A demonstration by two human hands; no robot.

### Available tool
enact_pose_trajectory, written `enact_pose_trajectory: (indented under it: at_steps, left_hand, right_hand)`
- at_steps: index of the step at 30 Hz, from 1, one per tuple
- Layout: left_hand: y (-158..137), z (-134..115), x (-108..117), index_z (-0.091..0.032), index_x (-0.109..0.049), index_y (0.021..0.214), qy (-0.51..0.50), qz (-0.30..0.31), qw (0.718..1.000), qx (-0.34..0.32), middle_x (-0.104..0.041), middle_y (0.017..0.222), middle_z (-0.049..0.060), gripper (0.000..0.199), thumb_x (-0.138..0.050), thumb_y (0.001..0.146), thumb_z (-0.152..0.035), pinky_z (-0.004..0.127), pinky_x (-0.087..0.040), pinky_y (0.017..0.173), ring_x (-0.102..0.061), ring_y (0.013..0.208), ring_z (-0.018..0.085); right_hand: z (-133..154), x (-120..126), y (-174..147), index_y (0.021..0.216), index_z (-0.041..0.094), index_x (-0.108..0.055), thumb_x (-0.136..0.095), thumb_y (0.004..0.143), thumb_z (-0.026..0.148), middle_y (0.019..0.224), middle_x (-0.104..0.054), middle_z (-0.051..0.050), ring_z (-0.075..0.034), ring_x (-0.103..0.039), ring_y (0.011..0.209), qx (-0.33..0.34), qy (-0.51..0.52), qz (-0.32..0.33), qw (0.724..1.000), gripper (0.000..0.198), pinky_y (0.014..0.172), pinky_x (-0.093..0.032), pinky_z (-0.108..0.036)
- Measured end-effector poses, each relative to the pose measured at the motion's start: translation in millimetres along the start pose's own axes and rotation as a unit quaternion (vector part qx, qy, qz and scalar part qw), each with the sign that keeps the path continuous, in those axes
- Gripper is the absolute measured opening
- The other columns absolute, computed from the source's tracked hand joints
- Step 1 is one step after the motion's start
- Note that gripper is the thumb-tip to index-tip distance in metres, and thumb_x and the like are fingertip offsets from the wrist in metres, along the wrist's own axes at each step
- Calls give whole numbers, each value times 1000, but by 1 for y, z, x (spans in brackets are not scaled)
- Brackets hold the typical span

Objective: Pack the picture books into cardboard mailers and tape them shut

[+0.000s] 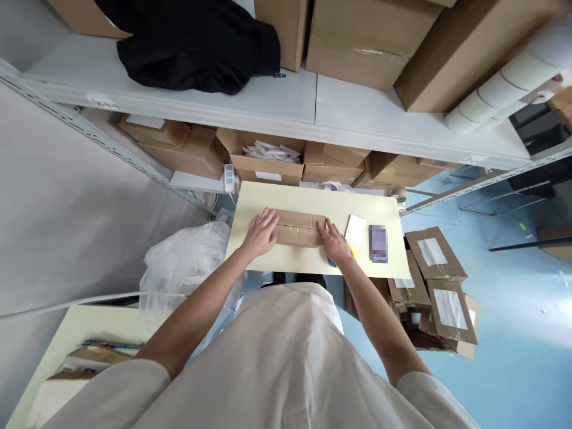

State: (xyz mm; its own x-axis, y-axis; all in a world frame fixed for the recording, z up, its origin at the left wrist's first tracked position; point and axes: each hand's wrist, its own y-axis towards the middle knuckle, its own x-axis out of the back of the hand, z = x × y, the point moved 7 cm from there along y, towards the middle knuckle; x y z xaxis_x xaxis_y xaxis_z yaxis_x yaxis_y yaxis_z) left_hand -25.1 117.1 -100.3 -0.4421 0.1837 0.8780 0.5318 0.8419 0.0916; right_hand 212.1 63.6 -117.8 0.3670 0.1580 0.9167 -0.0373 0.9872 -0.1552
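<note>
A small, long cardboard box [298, 229] lies on the pale yellow table [308, 262], with clear tape along its top seam. My left hand [261, 232] grips its left end, fingers bent over the edge. At the opposite end, my right hand [334, 239] holds the box, fingers on its right edge. A blue and yellow object [331, 262] is partly hidden beneath my right hand and wrist. To the right of that hand lie a white card or paper pad [356, 229] and a phone-like object [378, 244] with a blurred face.
Behind the table stands a grey shelf [268, 110] with cardboard boxes [366, 47] and black cloth [196, 47]. An open box of white packets [270, 158] sits on its lower level. Clear plastic bags [187, 256] are at left; labelled cartons [435, 256] are piled at right.
</note>
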Motion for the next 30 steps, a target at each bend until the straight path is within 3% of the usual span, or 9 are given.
enact_pose_trajectory:
  at_steps: [3,6,11,15,19,22,25,27,30]
  left_hand:
    - [1,-16,-20,-15,-32,147,41,75,996,-40,-27,156,15,68,-52,86,-36,54,-10,118,-18,146,32]
    - [2,-16,-32,-13,-26,150,49,89,994,-30,-22,157,16,77,-54,85,-44,53,-9,118,-16,146,32]
    - [9,-8,-35,-13,-27,149,22,90,996,-11,-27,156,16,69,-47,90,-41,51,-10,118,-19,146,30]
    - [15,-8,-34,-16,-36,146,20,76,997,6,-34,153,13,56,-39,93,-33,50,-15,117,-25,144,28]
    - [14,-10,-35,-18,-42,143,15,49,998,21,-38,151,11,51,-36,93,-27,51,-17,116,-29,142,28]
    - [10,-15,-36,-19,-44,142,7,40,999,23,-40,150,11,50,-37,93,-27,50,-18,116,-31,142,28]
    - [4,-23,-35,-18,-46,140,6,30,999,19,-42,148,12,50,-38,92,-26,50,-18,116,-32,141,28]
    - [1,-30,-34,-18,-48,139,8,24,1000,14,-44,147,12,49,-40,92,-26,50,-19,115,-34,140,28]
    - [-5,-37,-33,-20,-51,136,10,20,1000,3,-46,146,11,46,-42,91,-26,49,-22,114,-37,138,28]
  right_hand:
    - [-12,2,-8,143,28,-39,-45,90,24,149,-40,-10,-32,-36,137,-29,44,-41,998,53,106,-36,-49]
    - [-48,0,-35,130,18,-51,-41,92,40,136,-51,-18,-33,-48,126,-134,76,-104,983,46,97,-44,-47]
    - [-80,-46,-61,94,19,-63,-57,79,58,101,-66,-19,-34,-58,109,-191,105,-33,975,42,92,-43,-49]
    - [-82,-56,-51,81,23,-59,-56,78,54,81,-66,-14,-30,-64,89,-259,168,-64,949,31,87,-43,-48]
    - [-92,-27,-54,80,23,-57,-49,79,47,78,-65,-12,-28,-63,80,-265,186,-72,943,25,73,-47,-41]
    - [-105,21,-61,86,20,-56,-34,85,46,78,-64,-9,-23,-60,75,-238,227,-110,938,34,65,-48,-34]
    - [-95,74,-48,74,21,-52,-30,88,55,67,-57,-3,-18,-52,64,-166,311,-176,919,43,58,-43,-29]
    - [-68,92,-22,64,21,-47,-38,85,62,60,-50,0,-15,-46,57,-109,349,-140,920,46,53,-38,-28]
    - [-16,91,18,59,21,-46,-48,80,65,55,-46,2,-12,-40,53,-44,330,-8,943,50,51,-33,-26]
